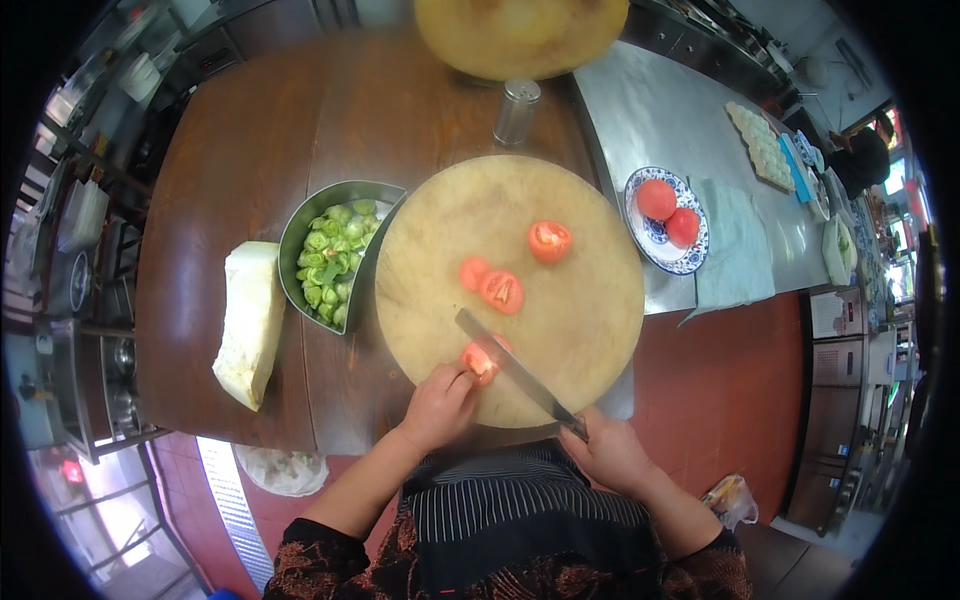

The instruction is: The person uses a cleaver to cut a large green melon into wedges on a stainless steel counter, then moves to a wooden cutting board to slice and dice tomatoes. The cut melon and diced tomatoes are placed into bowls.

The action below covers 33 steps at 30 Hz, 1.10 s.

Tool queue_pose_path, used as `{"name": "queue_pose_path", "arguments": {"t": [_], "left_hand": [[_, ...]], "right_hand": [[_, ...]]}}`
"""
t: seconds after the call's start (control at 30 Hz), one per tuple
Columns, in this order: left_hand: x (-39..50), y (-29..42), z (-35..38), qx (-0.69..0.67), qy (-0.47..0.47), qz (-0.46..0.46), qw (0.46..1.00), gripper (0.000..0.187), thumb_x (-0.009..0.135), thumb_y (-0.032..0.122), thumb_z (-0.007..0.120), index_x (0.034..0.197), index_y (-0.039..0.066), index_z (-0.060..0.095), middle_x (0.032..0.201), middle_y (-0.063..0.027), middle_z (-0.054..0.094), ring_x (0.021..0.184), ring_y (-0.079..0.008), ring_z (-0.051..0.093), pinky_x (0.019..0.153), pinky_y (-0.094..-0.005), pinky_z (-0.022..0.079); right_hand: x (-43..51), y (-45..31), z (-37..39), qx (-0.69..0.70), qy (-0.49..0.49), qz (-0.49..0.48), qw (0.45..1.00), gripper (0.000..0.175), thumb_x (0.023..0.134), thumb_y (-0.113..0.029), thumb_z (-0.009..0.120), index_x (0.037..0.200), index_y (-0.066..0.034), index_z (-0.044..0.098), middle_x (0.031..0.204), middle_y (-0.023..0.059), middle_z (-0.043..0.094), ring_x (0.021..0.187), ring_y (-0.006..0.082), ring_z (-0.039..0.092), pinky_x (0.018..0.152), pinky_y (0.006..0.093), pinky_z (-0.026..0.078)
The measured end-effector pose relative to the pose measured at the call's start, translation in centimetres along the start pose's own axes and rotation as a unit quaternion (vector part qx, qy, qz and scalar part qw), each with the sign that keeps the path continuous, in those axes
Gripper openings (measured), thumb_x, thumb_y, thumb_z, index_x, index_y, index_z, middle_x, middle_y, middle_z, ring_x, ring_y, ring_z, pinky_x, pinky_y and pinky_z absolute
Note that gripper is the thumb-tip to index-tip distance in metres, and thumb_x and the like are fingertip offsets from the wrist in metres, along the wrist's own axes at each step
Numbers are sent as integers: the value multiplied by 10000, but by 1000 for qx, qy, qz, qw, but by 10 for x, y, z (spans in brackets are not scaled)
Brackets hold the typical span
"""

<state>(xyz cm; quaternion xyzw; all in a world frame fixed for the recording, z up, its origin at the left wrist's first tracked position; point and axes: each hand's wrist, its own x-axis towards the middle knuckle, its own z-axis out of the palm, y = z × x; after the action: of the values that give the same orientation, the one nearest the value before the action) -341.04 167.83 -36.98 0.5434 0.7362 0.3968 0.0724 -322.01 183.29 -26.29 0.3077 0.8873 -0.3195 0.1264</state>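
Observation:
A round, pale chopping board (585,322) lies before me on a brown wooden table (225,150). My left hand (441,405) presses its fingertips against a cut tomato piece (478,363) near the board's front edge. In my right hand (611,452) is the handle of a kitchen cleaver (525,379); its blade runs diagonally over that tomato and hides part of it. Just beyond the blade tip, a tomato end slice (474,272) touches a tomato piece (501,291) whose cut face is up. Another cut tomato piece (550,241) sits farther back, to the right.
Left of the board stand a metal container (295,289) of cut green vegetables and a long pale vegetable slab (251,322). Beyond are a metal shaker (517,112) and another round board (523,37). Two tomatoes on a patterned plate (637,184) and a cloth (731,244) lie right.

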Motion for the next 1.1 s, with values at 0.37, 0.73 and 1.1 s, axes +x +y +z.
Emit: {"name": "queue_pose_path", "arguments": {"t": [0.37, 0.73, 1.1], "left_hand": [[2, -1, -3, -21, 3, 19, 1000, 238, 712, 11, 656, 933, 5, 570, 977, -147, 566, 844, -332, 564, 704, -380, 492], [6, -5, -3, -20, -18, 48, 998, 214, 725, 2, 646, 929, 0, 580, 980, -141, 574, 851, -320, 567, 719, -369, 495], [81, -11, -38, 123, -329, 109, 930, 816, 589, 83, 689, 1338, 75, 368, 1353, -165, 357, 1180, -333, 407, 992, -403, 356]], "right_hand": [[5, 4, 19, 7, 36, 3, 999, 301, 846, -285, 584, 815, 3, 501, 678, 232, 602, 644, 417, 599, 596, 495, 476], [9, -2, 33, 7, 28, 2, 1000, 304, 837, -274, 598, 808, 17, 513, 664, 234, 597, 641, 414, 601, 596, 491, 479], [-13, 21, -7, 134, 97, 90, 982, 272, 827, -220, 625, 798, 31, 523, 652, 212, 586, 623, 389, 593, 555, 415, 464]]}}
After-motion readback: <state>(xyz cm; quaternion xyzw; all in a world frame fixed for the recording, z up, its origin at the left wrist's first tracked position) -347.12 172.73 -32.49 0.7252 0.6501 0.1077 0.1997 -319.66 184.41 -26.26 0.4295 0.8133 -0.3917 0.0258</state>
